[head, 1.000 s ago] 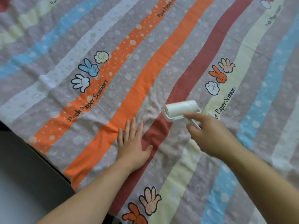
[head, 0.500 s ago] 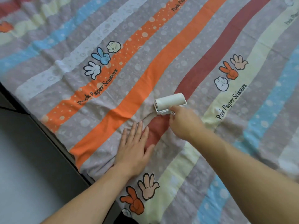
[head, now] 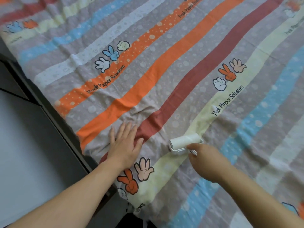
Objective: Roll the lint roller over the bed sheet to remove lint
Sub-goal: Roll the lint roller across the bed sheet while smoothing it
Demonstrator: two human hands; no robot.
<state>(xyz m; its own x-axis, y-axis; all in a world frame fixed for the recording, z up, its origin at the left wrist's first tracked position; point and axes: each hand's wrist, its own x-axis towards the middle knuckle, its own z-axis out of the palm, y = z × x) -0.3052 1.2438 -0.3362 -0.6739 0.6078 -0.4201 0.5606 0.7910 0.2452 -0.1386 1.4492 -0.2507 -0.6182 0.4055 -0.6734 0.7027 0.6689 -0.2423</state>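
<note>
Mid-stroke, a white lint roller [head: 185,142] is gripped in the right hand [head: 205,162] on the striped bed sheet [head: 164,79], which is pressed flat under the outspread left hand [head: 125,145]; a steady roll over adjoining cloth seems called for next.

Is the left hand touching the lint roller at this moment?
Apart. The head view shows bare bed sheet between the left hand, flat on the fabric, and the lint roller gripped by the right hand.

Left forearm [head: 69,199] bare right to the frame edge, right forearm [head: 256,199] the same; left hand [head: 125,145] and right hand [head: 207,162] bare too.
</note>
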